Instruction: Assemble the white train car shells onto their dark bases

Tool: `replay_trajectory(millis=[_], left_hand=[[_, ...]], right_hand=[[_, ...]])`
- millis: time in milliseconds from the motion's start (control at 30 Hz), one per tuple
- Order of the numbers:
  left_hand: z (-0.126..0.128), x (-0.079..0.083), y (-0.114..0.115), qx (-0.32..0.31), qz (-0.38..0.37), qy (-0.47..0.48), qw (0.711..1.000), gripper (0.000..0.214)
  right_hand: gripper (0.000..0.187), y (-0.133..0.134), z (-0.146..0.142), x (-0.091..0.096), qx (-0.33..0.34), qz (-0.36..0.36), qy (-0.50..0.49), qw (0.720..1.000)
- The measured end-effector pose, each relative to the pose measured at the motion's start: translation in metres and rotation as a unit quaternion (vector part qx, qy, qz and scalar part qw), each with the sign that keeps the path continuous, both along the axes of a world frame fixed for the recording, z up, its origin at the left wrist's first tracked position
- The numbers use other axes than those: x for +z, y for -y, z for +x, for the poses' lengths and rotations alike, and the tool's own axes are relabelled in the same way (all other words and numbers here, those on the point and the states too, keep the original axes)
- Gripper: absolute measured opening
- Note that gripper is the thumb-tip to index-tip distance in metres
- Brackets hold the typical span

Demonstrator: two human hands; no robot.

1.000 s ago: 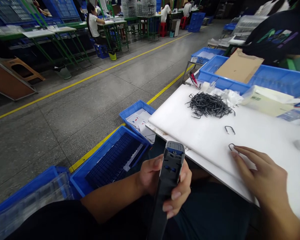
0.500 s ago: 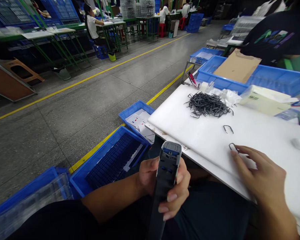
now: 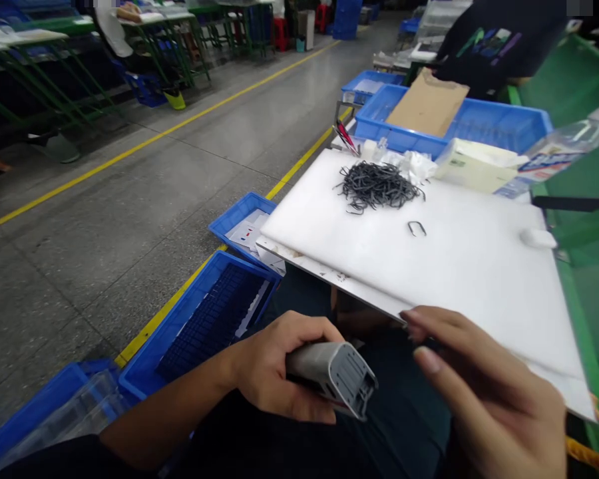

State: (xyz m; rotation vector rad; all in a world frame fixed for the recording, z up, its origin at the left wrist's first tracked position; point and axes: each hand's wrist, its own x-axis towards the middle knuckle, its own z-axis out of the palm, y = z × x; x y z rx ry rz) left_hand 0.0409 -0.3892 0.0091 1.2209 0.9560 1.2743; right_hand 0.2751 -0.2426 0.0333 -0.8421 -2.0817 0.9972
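My left hand is wrapped round a long grey and black plastic part, held level over my lap with its grey end pointing right. My right hand hovers just right of that end, off the front edge of the white board. Its thumb and fingers are drawn together in a pinch, and what they hold is hidden. On the board lie a pile of dark wire clips and one loose clip.
Two blue crates stand on the floor to my left by a yellow line. Behind the board are a blue bin with cardboard, a white box and a bottle. A person in a black shirt stands beyond.
My left hand has tipped the plastic part from upright to level. My right hand has left the board and come to the part's end; the nearer loose clip is gone from the board.
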Motion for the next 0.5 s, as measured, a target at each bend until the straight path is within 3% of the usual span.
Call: replay_trajectory(millis=[100, 267, 500], left_hand=[[0.012, -0.01, 0.002, -0.02, 0.018, -0.078, 0.997, 0.035], [0.024, -0.022, -0.003, 0.013, 0.11, -0.122, 0.986, 0.035], [0.025, -0.024, -0.008, -0.006, 0.101, -0.138, 0.985, 0.034]], right_hand=[[0.036, 0.029, 0.003, 0.023, 0.074, 0.009, 0.021, 0.997], [0.035, 0.033, 0.012, 0.039, 0.167, 0.101, 0.024, 0.98], [0.033, 0.041, 0.015, 0.039, 0.154, 0.197, 0.103, 0.963]])
